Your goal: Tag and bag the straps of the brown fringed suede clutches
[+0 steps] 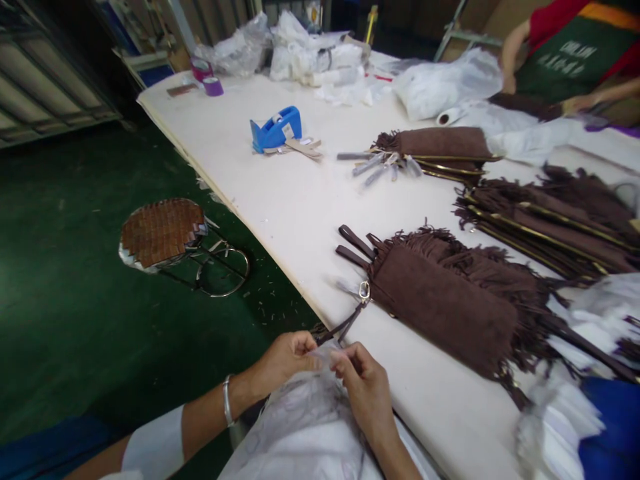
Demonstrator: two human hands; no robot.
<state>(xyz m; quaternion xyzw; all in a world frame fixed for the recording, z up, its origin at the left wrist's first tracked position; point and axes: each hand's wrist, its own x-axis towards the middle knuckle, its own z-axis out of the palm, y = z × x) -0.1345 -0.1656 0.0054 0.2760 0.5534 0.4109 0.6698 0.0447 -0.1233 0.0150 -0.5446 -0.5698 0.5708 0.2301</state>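
My left hand (285, 363) and my right hand (363, 387) meet at the near edge of the table (300, 213). Both are closed in a pinch on a small piece of clear plastic (325, 352) at the end of a thin brown strap (345, 325). The strap runs up to a metal ring on a brown suede fringed bag (445, 300) lying flat on the table. A crumpled clear plastic bag (305, 413) lies in my lap under my hands. A silver bangle sits on my left wrist.
More brown fringed bags (550, 220) are stacked at the right, another (440, 143) further back. A blue tape dispenser (277, 129), purple tape rolls (213, 85) and heaps of plastic bags (310, 50) lie at the far end. Another person (570, 60) works at the far right. A woven stool (163, 232) stands on the green floor.
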